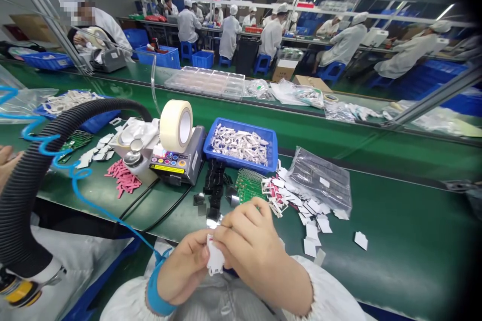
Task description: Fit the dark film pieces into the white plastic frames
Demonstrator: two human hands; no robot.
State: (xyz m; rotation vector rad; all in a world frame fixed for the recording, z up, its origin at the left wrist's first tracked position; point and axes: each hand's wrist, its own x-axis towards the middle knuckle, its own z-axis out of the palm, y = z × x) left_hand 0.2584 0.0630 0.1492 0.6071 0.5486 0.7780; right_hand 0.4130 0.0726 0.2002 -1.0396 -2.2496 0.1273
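Observation:
Between my two hands, close to my chest, is a small white plastic frame (216,258) with a bit of pink at its top end. My left hand (186,260), with a blue wrist strap (158,288), pinches its left side. The fingers of my right hand (248,233) are bent over its upper right part and hide it there. Just beyond my fingertips lie small black pieces (214,199) and a stack of green circuit boards (249,185). Loose white flat pieces (311,230) and some frames (276,203) are spread to the right.
A blue tray (274,148) of white parts stands behind, beside a tape dispenser (175,168) carrying a tape roll (171,125). Pink strips (124,178) lie left. A black hose (22,185) and coiled blue cord (81,193) cross the left side. A bagged tray stack (320,178) sits right.

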